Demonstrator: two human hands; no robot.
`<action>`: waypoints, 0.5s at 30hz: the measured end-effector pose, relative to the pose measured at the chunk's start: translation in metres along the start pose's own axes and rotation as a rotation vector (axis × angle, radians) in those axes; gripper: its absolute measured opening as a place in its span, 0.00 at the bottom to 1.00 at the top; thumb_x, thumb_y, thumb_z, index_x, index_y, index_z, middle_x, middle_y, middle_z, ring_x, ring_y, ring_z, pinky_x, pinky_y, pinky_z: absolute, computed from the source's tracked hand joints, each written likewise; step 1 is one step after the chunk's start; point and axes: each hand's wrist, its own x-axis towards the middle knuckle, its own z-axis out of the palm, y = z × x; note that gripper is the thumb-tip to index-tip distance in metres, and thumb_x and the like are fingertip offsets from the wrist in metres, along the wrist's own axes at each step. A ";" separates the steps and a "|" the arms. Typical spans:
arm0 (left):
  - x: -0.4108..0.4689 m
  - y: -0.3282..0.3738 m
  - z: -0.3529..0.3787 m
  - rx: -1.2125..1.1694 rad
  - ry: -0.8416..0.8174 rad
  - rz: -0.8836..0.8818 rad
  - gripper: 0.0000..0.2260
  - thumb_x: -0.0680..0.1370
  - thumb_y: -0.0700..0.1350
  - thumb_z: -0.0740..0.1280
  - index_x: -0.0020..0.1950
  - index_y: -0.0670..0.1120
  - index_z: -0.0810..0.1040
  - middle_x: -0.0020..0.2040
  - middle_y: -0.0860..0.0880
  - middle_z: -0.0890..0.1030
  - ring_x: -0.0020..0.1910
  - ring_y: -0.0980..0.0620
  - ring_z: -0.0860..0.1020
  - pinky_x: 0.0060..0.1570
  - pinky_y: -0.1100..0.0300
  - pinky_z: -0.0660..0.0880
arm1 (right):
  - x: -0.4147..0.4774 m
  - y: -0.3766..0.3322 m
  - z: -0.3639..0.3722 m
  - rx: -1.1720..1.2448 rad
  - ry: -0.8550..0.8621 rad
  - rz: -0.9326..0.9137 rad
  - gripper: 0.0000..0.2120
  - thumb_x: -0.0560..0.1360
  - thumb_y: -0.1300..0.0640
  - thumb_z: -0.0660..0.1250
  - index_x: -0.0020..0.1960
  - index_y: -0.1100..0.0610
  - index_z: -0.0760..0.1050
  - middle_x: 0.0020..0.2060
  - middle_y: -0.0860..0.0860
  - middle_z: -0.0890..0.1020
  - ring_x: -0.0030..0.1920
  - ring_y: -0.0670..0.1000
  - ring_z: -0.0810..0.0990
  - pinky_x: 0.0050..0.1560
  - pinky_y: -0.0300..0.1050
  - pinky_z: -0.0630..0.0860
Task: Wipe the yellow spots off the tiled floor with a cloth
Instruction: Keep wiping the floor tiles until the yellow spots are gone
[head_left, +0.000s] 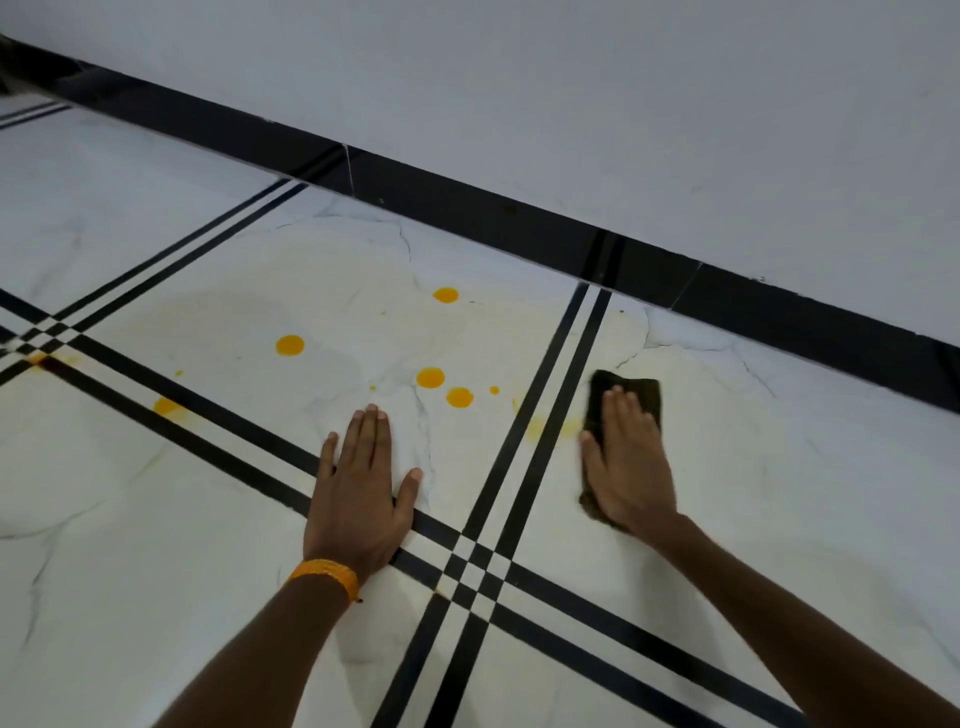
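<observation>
Several round yellow spots lie on the white tiled floor (208, 519): one far (445, 295), one to the left (290, 345), a close pair (430, 378) in the middle. A smeared yellow streak (540, 427) lies beside the double black line, just left of the cloth. My right hand (626, 462) presses flat on a dark cloth (631, 391), whose far end shows beyond my fingers. My left hand (363, 483) rests flat on the tile with fingers spread, nothing in it, just below the pair of spots. A faded yellow smear (167, 407) sits on a black line at left.
A black skirting strip (519, 223) runs diagonally along the base of a pale wall (623, 104) behind the spots. Double black lines (519, 452) cross the floor and meet in a checker pattern near my left wrist, which wears an orange band (327, 574).
</observation>
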 end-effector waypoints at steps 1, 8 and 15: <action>0.000 0.000 0.001 -0.009 -0.001 -0.002 0.35 0.80 0.61 0.44 0.81 0.40 0.51 0.81 0.42 0.55 0.81 0.47 0.53 0.78 0.44 0.51 | 0.012 0.010 -0.001 -0.007 0.019 0.110 0.35 0.82 0.40 0.41 0.82 0.61 0.51 0.81 0.58 0.56 0.81 0.57 0.52 0.81 0.58 0.51; 0.009 -0.003 -0.003 -0.005 -0.009 -0.008 0.36 0.79 0.62 0.43 0.81 0.41 0.50 0.81 0.43 0.53 0.81 0.48 0.51 0.79 0.45 0.50 | 0.085 -0.035 0.000 0.004 -0.007 0.019 0.32 0.84 0.43 0.44 0.82 0.61 0.49 0.82 0.56 0.52 0.82 0.56 0.49 0.81 0.56 0.49; 0.003 0.001 -0.003 -0.011 -0.019 -0.010 0.35 0.80 0.61 0.44 0.81 0.41 0.51 0.81 0.42 0.54 0.81 0.47 0.53 0.78 0.44 0.51 | 0.040 0.031 -0.013 -0.025 0.006 -0.030 0.35 0.82 0.39 0.42 0.82 0.60 0.52 0.81 0.56 0.56 0.81 0.57 0.54 0.80 0.58 0.54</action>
